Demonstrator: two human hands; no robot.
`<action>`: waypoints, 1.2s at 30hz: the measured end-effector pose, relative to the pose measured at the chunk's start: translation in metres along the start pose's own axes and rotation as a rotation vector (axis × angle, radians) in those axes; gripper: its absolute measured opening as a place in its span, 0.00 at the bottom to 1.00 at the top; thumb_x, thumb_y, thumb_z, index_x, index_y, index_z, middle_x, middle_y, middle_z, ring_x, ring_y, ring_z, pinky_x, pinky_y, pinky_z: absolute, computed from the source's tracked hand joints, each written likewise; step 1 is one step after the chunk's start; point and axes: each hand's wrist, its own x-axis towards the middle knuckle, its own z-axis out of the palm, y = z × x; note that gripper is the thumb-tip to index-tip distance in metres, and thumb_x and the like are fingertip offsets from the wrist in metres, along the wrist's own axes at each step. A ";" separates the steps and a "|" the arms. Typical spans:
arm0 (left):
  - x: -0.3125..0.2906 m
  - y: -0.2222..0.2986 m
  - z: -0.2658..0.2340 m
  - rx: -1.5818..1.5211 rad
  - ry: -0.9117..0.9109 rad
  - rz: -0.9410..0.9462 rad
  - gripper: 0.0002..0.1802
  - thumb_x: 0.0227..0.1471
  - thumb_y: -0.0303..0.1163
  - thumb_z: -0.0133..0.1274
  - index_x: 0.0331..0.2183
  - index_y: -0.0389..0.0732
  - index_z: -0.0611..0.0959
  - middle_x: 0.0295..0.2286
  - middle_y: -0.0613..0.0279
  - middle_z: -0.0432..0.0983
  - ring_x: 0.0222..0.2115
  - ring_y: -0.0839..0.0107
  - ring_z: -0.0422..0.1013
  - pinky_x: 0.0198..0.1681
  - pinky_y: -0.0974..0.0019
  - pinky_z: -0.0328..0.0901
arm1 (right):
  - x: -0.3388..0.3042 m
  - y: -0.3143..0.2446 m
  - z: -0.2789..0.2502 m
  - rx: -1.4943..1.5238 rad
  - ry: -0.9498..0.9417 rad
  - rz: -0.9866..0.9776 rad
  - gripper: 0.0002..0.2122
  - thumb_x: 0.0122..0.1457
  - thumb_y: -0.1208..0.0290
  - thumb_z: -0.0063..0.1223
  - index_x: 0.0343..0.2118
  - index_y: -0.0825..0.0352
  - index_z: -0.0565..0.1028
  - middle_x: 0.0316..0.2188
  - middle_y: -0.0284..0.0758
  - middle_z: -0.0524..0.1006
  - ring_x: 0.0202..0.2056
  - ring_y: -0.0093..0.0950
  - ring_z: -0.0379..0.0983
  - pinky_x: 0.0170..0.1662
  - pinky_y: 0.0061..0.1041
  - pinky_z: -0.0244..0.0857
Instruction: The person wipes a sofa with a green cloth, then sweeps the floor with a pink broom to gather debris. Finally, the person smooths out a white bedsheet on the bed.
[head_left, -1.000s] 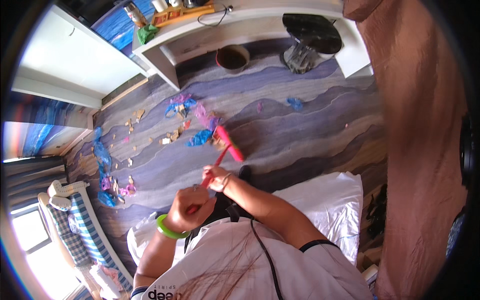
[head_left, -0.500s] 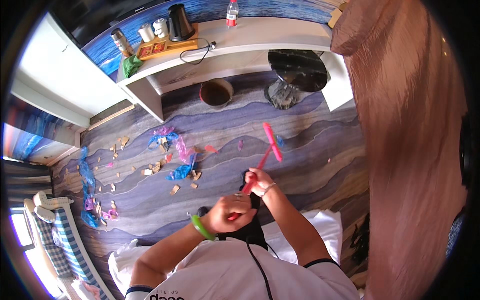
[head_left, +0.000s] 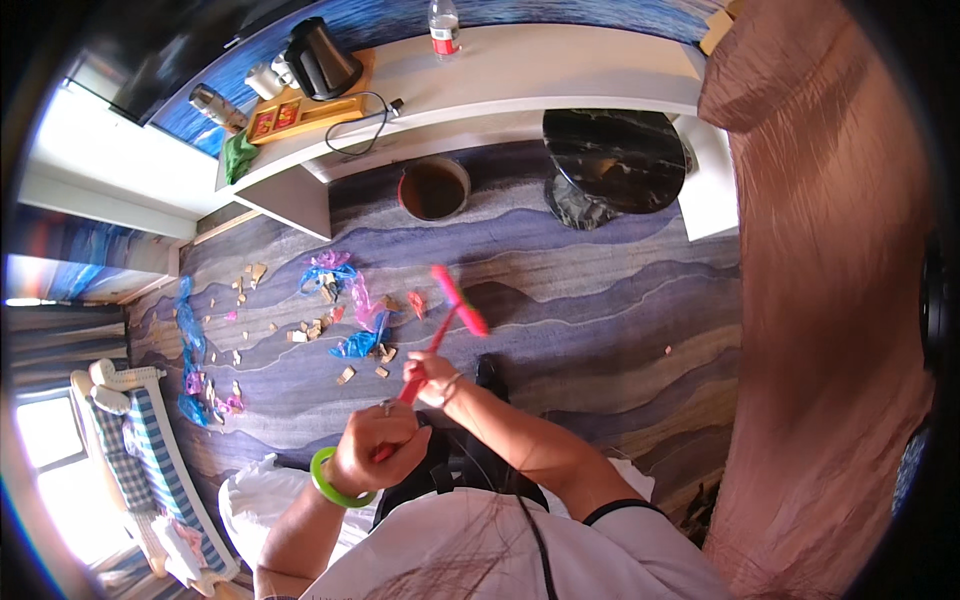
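the left hand (head_left: 385, 440), with a green bracelet (head_left: 322, 478) on its wrist, is closed around the upper end of a red-handled broom (head_left: 440, 332). the right hand (head_left: 432, 378) is wrapped around the same handle farther down, nearer the head. the broom slants away from the body, and its bright pink head (head_left: 460, 301) is over the wavy grey and purple floor (head_left: 590, 290); i cannot tell whether it touches.

just left of the head is a small red scrap (head_left: 416, 305). past that are a crumpled blue plastic piece (head_left: 358, 345), pink plastic (head_left: 362, 300) and scattered tan bits (head_left: 315, 330). a long blue plastic strip (head_left: 188, 320) lies well off to the left. a dark shoe (head_left: 490, 372) shows just beyond the right hand.

farther out, a round bucket (head_left: 435, 190) stands near the long white desk (head_left: 560, 65), with a black marbled round table (head_left: 615, 160) to its right. on the desk are a dark kettle (head_left: 325, 62), a wooden tray (head_left: 345, 108), a green cloth (head_left: 238, 157) and a clear bottle (head_left: 444, 28). a brown curtain (head_left: 820, 300) hangs on the right; a striped sofa (head_left: 165, 440) sits at lower left.
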 end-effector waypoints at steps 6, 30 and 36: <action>-0.003 0.026 -0.003 -0.055 0.142 0.205 0.15 0.33 0.14 0.54 0.10 0.39 0.67 0.13 0.60 0.61 0.15 0.62 0.60 0.19 0.63 0.55 | -0.059 -0.010 0.049 -0.126 -0.021 0.014 0.08 0.58 0.73 0.49 0.28 0.64 0.62 0.19 0.29 0.65 0.19 0.19 0.64 0.24 0.17 0.62; -0.087 -0.014 -0.055 -0.047 0.571 0.138 0.17 0.36 0.14 0.54 0.11 0.38 0.64 0.13 0.61 0.60 0.16 0.62 0.62 0.22 0.63 0.58 | 0.022 0.063 0.063 -0.386 0.031 0.243 0.08 0.57 0.74 0.50 0.28 0.64 0.61 0.17 0.30 0.64 0.19 0.24 0.62 0.27 0.25 0.64; -0.110 -0.084 -0.067 -0.287 0.454 -0.071 0.19 0.46 0.19 0.52 0.13 0.34 0.61 0.12 0.56 0.55 0.14 0.61 0.55 0.20 0.59 0.49 | 0.085 0.040 0.011 -0.490 0.225 0.218 0.07 0.57 0.74 0.39 0.22 0.61 0.60 0.12 0.28 0.60 0.16 0.23 0.60 0.23 0.24 0.59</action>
